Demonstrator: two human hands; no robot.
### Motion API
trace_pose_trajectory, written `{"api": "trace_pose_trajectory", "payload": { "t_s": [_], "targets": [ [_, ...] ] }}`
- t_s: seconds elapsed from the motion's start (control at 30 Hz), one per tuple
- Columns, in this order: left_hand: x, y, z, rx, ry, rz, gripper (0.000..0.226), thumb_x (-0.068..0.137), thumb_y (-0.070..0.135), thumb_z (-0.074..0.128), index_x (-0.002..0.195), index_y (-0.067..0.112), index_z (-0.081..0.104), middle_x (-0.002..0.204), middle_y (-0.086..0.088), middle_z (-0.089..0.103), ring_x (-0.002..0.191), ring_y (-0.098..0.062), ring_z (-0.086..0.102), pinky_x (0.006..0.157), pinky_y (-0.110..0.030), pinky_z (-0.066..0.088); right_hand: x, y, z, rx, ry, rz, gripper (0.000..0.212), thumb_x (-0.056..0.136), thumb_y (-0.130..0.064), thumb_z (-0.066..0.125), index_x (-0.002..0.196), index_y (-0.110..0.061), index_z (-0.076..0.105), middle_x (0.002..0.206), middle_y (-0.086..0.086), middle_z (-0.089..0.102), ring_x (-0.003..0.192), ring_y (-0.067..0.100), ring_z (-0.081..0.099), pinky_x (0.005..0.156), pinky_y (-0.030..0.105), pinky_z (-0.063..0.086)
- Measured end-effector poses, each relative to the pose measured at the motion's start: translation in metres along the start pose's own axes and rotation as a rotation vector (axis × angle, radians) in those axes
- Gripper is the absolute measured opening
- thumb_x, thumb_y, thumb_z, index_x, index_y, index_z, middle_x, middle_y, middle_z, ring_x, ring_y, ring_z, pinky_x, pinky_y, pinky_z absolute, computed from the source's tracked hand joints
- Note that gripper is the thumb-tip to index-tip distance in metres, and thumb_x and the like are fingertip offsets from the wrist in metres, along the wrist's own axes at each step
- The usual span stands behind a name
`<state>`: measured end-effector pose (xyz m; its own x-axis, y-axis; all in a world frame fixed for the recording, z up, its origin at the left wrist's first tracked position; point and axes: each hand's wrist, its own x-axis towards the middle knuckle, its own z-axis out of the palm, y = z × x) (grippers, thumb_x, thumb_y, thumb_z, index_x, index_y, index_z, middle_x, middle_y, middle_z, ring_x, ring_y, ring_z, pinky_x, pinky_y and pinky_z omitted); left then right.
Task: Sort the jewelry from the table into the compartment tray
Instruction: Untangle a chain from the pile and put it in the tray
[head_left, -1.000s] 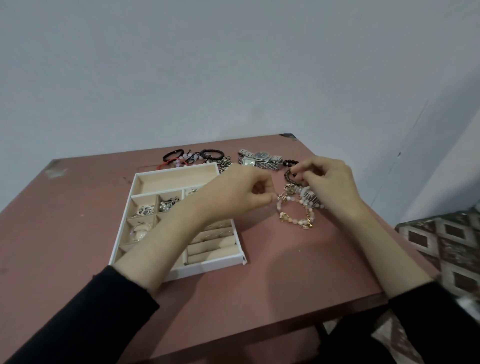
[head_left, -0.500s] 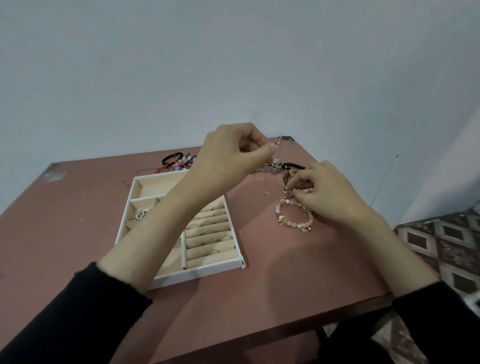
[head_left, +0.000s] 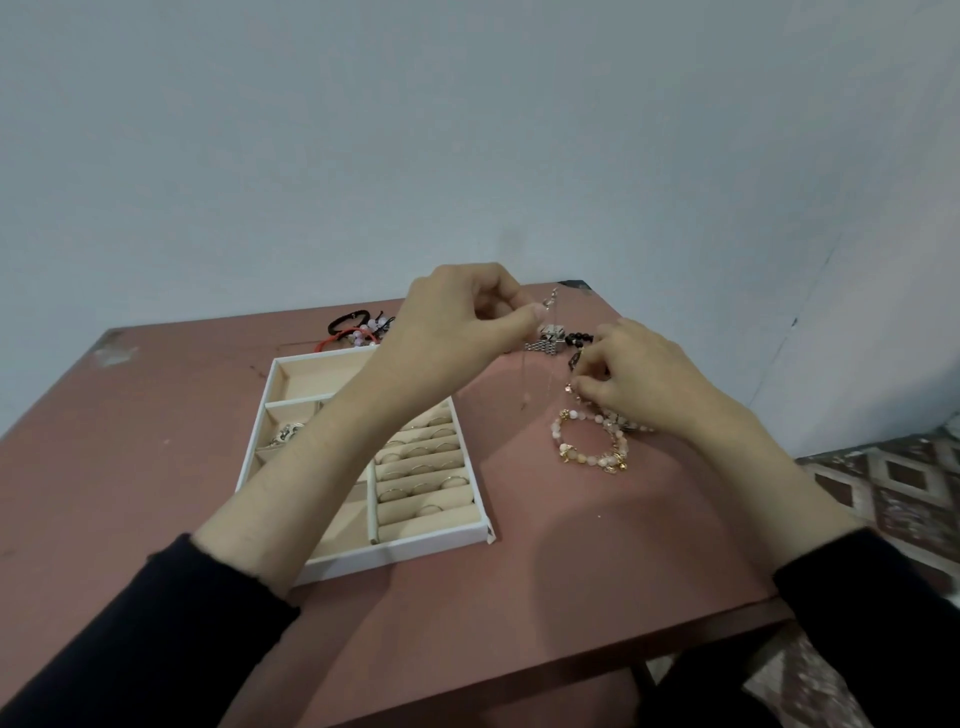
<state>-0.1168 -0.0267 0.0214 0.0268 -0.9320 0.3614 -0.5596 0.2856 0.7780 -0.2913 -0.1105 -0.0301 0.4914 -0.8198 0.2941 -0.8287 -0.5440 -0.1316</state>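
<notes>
Rings (head_left: 415, 470) in tray (head_left: 436, 543); left hand (head_left: 457, 322) pinches thin chain (head_left: 524, 379), right hand (head_left: 644, 379) pinches jewelry pile (head_left: 574, 358); beaded bracelet (head_left: 592, 441) beside its fingers (head_left: 589, 387) unsorted.

It looks like a plain room in a home: a worn reddish-brown table (head_left: 156, 467) stands against a bare pale wall (head_left: 467, 130), with a diamond-patterned covering (head_left: 893, 483) low at the right.

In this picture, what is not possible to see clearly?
Head view only.
- tray middle compartments: hidden under the left forearm.
- thin chain pinched by the left hand: too fine to identify.
- Whether the right hand grips anything: its fingers cover it.
- silver watch band: mostly behind the left hand.
</notes>
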Motion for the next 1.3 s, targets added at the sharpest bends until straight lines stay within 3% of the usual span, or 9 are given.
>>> {"api": "trace_pose_trajectory", "payload": {
  "t_s": [0.13, 0.3, 0.47, 0.67, 0.77, 0.93, 1.13, 1.3],
  "targets": [
    [0.000, -0.002, -0.003, -0.004, 0.017, -0.012, 0.012, 0.084, 0.026, 0.065, 0.079, 0.014, 0.067, 0.074, -0.001, 0.073, 0.068, -0.007, 0.067, 0.067, -0.020, 0.048, 0.004, 0.000, -0.004, 0.274, 0.058, 0.110, 0.010, 0.083, -0.023, 0.062, 0.079, -0.020, 0.071, 0.071, -0.012, 0.058, 0.080, 0.014, 0.055, 0.070, 0.031, 0.044],
    [-0.001, -0.004, -0.010, -0.033, 0.057, -0.034, 0.012, 0.083, 0.027, 0.066, 0.079, 0.016, 0.067, 0.076, -0.001, 0.073, 0.075, -0.017, 0.069, 0.077, -0.038, 0.054, 0.004, -0.009, -0.020, 0.727, 0.150, 0.225, 0.008, 0.082, -0.016, 0.066, 0.077, -0.014, 0.072, 0.079, 0.004, 0.071, 0.076, 0.014, 0.063, 0.075, 0.028, 0.050],
    [-0.004, -0.006, -0.024, -0.087, 0.092, -0.042, 0.013, 0.085, 0.026, 0.065, 0.079, 0.014, 0.067, 0.076, -0.002, 0.074, 0.076, -0.018, 0.069, 0.074, -0.037, 0.057, 0.009, -0.027, -0.037, 0.983, 0.160, 0.199, 0.009, 0.084, -0.015, 0.065, 0.078, -0.012, 0.070, 0.069, 0.000, 0.066, 0.064, 0.009, 0.058, 0.050, 0.016, 0.044],
    [-0.016, -0.008, -0.048, -0.180, 0.151, -0.084, 0.009, 0.085, 0.016, 0.065, 0.083, 0.007, 0.066, 0.080, -0.008, 0.073, 0.066, -0.008, 0.067, 0.054, -0.010, 0.045, 0.015, -0.061, -0.038, 1.088, 0.124, 0.143, 0.009, 0.084, -0.015, 0.064, 0.078, -0.015, 0.071, 0.069, -0.002, 0.067, 0.065, 0.010, 0.060, 0.058, 0.023, 0.043],
    [-0.026, -0.012, -0.062, -0.207, 0.172, -0.100, 0.007, 0.084, 0.012, 0.066, 0.085, 0.005, 0.066, 0.079, -0.009, 0.072, 0.062, -0.003, 0.065, 0.056, -0.011, 0.048, 0.016, -0.080, -0.031, 1.148, 0.084, 0.123, 0.009, 0.085, -0.013, 0.064, 0.079, -0.014, 0.071, 0.069, 0.000, 0.067, 0.063, 0.011, 0.059, 0.056, 0.022, 0.046],
    [-0.046, -0.028, -0.082, -0.251, 0.203, -0.146, 0.006, 0.082, 0.006, 0.067, 0.088, 0.005, 0.066, 0.080, -0.013, 0.073, 0.074, -0.015, 0.069, 0.067, -0.020, 0.056, 0.012, -0.111, -0.015, 1.236, 0.015, 0.099, 0.008, 0.086, -0.008, 0.063, 0.082, -0.007, 0.069, 0.067, 0.006, 0.064, 0.060, 0.015, 0.058, 0.055, 0.024, 0.050],
    [-0.068, -0.044, -0.100, -0.205, 0.222, -0.178, 0.013, 0.085, 0.005, 0.063, 0.093, 0.012, 0.070, 0.085, -0.006, 0.073, 0.076, -0.009, 0.071, 0.069, -0.016, 0.055, 0.011, -0.139, -0.001, 1.303, -0.036, 0.052, 0.008, 0.086, -0.004, 0.062, 0.082, -0.004, 0.068, 0.067, 0.008, 0.063, 0.062, 0.016, 0.058, 0.057, 0.024, 0.051],
    [-0.076, -0.055, -0.111, -0.169, 0.305, -0.220, 0.012, 0.083, 0.009, 0.066, 0.085, 0.019, 0.072, 0.083, -0.007, 0.074, 0.080, -0.011, 0.070, 0.068, -0.016, 0.053, 0.015, -0.153, 0.004, 1.321, -0.045, 0.049, 0.007, 0.085, -0.005, 0.063, 0.082, -0.004, 0.069, 0.068, 0.009, 0.063, 0.062, 0.016, 0.059, 0.060, 0.027, 0.052]
  ]
}}
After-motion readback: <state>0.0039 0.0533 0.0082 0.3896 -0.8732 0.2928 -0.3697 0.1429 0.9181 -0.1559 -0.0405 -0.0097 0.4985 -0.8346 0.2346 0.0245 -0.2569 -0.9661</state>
